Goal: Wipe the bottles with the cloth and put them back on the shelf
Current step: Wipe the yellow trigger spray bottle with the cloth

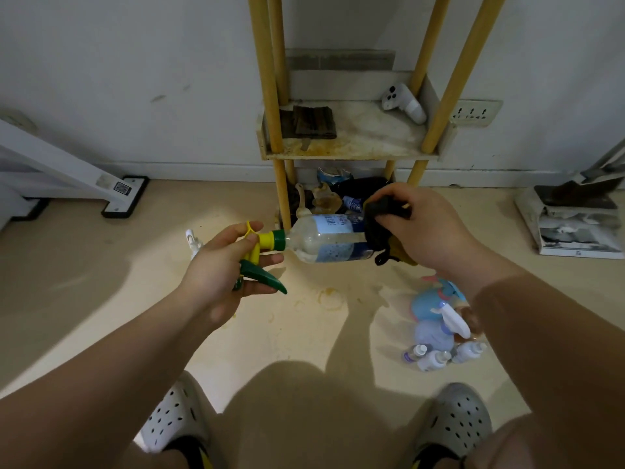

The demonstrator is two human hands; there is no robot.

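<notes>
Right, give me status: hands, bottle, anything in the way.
Left hand grips spray bottle by its trigger head, held sideways. Right hand wraps cloth around its base. More bottles on floor, path to shelf open.

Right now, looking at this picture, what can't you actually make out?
All in the head view:
- Bottom of the spray bottle: covered by the cloth in the right hand.
- Bottle label: print too blurred to read.
- White object on the floor: mostly behind the left hand.
- Clutter below the shelf: dark, partly behind bottle and hand.
- Floor bottles: partly hidden by the right forearm.
</notes>
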